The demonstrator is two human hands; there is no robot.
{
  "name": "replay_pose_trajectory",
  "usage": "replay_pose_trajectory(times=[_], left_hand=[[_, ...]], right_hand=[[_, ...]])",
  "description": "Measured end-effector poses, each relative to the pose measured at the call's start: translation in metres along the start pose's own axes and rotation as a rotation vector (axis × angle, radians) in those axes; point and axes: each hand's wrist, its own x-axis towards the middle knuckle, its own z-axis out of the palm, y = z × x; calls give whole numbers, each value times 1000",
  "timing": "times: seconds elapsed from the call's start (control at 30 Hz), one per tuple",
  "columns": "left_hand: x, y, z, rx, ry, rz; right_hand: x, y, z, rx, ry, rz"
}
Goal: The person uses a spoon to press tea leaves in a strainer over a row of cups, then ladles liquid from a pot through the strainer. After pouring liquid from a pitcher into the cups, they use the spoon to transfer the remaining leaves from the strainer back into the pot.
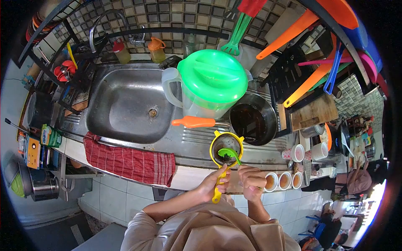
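Steel sink (121,104) fills centre frame, ribbed table (192,144) beside it; lower centre, the round yellow plastic strainer (226,152) holds dark dregs, left hand (212,182) gripping its handle, right hand (251,180) pinching a glossy green spoon (229,153).

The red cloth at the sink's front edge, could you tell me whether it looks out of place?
Slightly: the red cloth lies bunched and crooked, draped over the counter's front edge below the sink. Nothing looks spilled.

The steel counter (251,154) bears a green-lidded jug (207,83), a dark pan (252,120) and a red cloth (130,161).
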Motion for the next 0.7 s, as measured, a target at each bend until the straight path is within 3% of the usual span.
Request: replay_pose_trajectory(times=[0.53, 0.7], left_hand=[[0, 0, 1, 32, 1, 12], [0, 0, 0, 28, -29, 13]], right_hand=[[4, 0, 2, 0, 100, -63], [11, -3, -3, 128, 264, -57]])
